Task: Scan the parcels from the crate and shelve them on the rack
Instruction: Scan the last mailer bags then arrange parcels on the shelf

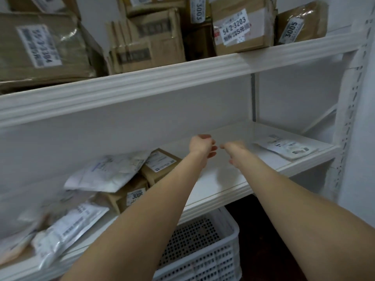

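Both my arms reach out over the middle shelf [223, 179] of the white rack. My left hand [202, 146] and my right hand [233, 151] hang close together above a bare stretch of shelf, fingers loosely curled, holding nothing. A flat white parcel [284, 148] lies on the shelf to the right of my hands. To the left sit a brown box with a label [160, 163], a white mailer bag [107, 173] and a box marked 3006 [129, 194]. The white perforated crate [213, 250] stands on the floor below the shelf.
The upper shelf [162, 78] carries several brown cardboard parcels with numbered labels, such as 3005 [300, 25]. More white mailer bags [67, 230] lie at the shelf's left end. The rack's perforated upright [351, 110] stands at the right.
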`<state>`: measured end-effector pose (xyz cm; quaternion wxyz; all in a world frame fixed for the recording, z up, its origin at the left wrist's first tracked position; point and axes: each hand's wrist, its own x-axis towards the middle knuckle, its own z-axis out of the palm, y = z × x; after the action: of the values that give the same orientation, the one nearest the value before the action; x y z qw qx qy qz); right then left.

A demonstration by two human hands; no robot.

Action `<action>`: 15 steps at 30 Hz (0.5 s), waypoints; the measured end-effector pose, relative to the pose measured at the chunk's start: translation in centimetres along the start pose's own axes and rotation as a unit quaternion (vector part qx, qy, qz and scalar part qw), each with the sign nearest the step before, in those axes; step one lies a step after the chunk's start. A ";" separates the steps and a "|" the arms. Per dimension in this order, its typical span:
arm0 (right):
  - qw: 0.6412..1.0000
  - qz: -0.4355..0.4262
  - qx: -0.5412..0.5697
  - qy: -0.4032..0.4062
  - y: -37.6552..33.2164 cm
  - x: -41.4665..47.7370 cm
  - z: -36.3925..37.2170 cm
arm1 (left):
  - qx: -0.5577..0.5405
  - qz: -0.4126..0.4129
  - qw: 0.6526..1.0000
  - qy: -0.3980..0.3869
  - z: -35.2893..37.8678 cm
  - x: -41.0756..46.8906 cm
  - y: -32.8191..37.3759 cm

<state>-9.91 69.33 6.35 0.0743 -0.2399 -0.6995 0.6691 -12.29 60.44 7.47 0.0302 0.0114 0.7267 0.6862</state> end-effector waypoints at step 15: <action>0.981 0.024 -0.033 -0.189 1.4 -5.4 10.9 | 0.093 -0.147 0.982 0.072 -15.5 -2.3 1.2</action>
<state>-9.51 57.16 5.10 -0.0832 -0.1285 -0.7164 0.6807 -10.94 44.88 9.61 0.0769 -0.1420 0.7814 0.6028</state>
